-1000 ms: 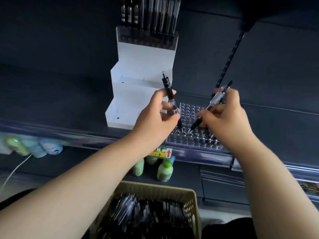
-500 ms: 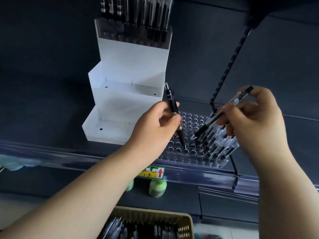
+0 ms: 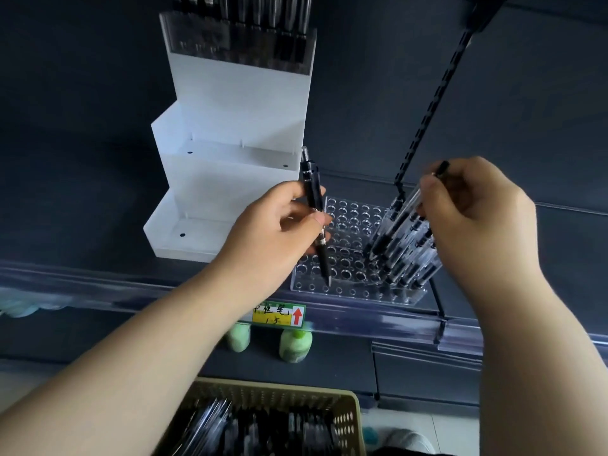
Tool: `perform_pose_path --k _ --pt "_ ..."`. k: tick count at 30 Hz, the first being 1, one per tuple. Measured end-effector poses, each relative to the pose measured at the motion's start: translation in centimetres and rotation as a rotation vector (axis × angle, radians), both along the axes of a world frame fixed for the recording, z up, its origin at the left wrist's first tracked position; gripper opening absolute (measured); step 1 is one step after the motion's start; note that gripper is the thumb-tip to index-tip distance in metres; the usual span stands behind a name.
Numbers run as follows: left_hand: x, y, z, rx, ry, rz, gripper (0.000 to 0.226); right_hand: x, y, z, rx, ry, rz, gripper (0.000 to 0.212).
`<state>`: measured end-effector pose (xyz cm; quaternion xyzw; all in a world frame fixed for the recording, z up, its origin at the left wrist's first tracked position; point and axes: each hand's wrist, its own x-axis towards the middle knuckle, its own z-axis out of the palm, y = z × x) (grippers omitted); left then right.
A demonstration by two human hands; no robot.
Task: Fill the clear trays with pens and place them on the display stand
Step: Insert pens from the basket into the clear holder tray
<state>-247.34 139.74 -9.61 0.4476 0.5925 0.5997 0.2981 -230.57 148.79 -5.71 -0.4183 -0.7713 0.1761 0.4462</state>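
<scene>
- Head view: the tray (image 3: 353, 293) lies at the front of the shelf (image 3: 98, 284), just right of the white stand (image 3: 230, 189). Pens (image 3: 411, 258) stand in its right columns, and open holes show at the left and in the middle.
- The left hand (image 3: 279, 235) pinches a black pen (image 3: 312, 199) between thumb and fingers. It is almost upright, with the tip over the front-left holes. I cannot tell if the tip is already inside one.
- The right hand (image 3: 477, 222) has its fingers curled round a clear pen (image 3: 403, 218). This pen is slanted, tip down, beside the standing pens.
- To do it well, I think each pen should first be made upright over one free hole and then pushed straight down. The slanted one could knock its neighbours.
- It seems better to fill column after column, from right to left.
- The basket (image 3: 350, 409) below holds more pens.
</scene>
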Motion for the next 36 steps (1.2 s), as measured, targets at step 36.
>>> perform_pose_path --k 36 --pt "0.6 -8.6 -14.7 -0.827 0.818 -0.533 0.026 -0.6 0.3 -1.7 0.198 -0.395 -0.067 0.026"
